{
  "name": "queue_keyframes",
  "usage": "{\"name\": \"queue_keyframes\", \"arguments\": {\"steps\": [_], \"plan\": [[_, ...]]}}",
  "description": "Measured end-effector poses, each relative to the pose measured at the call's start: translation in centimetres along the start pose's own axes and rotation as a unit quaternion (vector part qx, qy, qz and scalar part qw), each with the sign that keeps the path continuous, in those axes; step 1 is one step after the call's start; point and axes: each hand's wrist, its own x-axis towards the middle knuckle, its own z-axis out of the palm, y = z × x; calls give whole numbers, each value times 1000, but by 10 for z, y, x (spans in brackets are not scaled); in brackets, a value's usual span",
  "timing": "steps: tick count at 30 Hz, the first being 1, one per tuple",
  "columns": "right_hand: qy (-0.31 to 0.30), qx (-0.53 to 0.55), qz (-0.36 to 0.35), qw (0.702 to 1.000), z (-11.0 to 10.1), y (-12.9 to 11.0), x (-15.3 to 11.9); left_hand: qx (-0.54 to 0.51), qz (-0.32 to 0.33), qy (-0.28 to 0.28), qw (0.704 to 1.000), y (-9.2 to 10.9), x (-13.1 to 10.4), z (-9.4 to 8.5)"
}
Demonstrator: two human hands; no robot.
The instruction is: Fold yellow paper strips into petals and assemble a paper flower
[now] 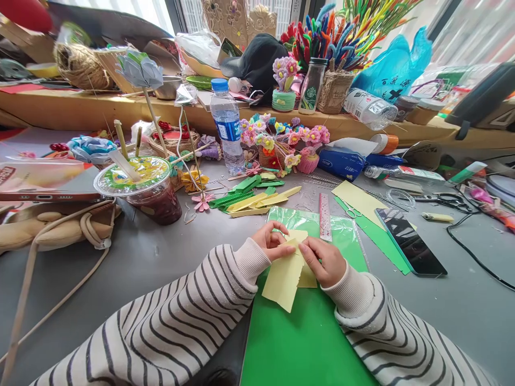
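Both hands are at a piece of pale yellow paper [284, 279] with an uneven right edge, held above a green sheet in a clear sleeve [298, 338]. My left hand [273, 240] pinches the paper near its top between thumb and fingers. From the right, my right hand [324, 260] grips its upper edge with thumb and forefinger. Another yellow paper part [308, 279] shows behind and to the right; whether it is the same piece I cannot tell. Just beyond the hands lies a pink ruler [325, 217].
Green strips [237, 194] and yellow strips [265, 201] lie behind the sleeve. At right are small scissors [353, 211], a phone [410, 241] and black scissors [450, 201]. A drink cup [156, 201] stands left, a water bottle [228, 134] at the back.
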Motion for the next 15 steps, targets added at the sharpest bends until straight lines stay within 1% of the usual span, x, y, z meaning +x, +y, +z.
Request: {"name": "queue_keyframes", "arguments": {"steps": [3,5,8,10,15], "plan": [[4,-25,-12,1000,3,3,-1,18,-11,-12,1000,1,1,-2],[-10,-27,-24,999,4,5,-2,37,-29,-28,999,3,2,-4],[-25,-3,-45,999,5,6,-2,61,-46,-52,996,4,3,-7],[-30,19,-51,998,4,6,-3,60,-52,-59,995,5,3,-8],[-28,48,-33,998,-1,2,-2,49,-81,-28,995,7,4,-5]]}}
